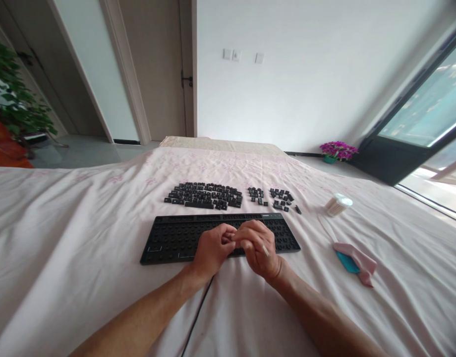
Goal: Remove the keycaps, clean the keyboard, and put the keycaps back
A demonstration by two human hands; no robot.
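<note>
Head view: on a bed covered by a pale pink sheet (83, 238), the left hand (212, 249) and right hand (258, 248) meet, fingers curled, over a black keyboard base stripped of its keys (168, 238). The right hand pinches a thin pale stick (265, 250) (possibly a swab); what the left pinches cannot be told. Beyond the hands lie loose black keycaps (205, 195). Right of them sit a small white tub (337, 205) and a pink-and-teal cloth (356, 260).
</note>
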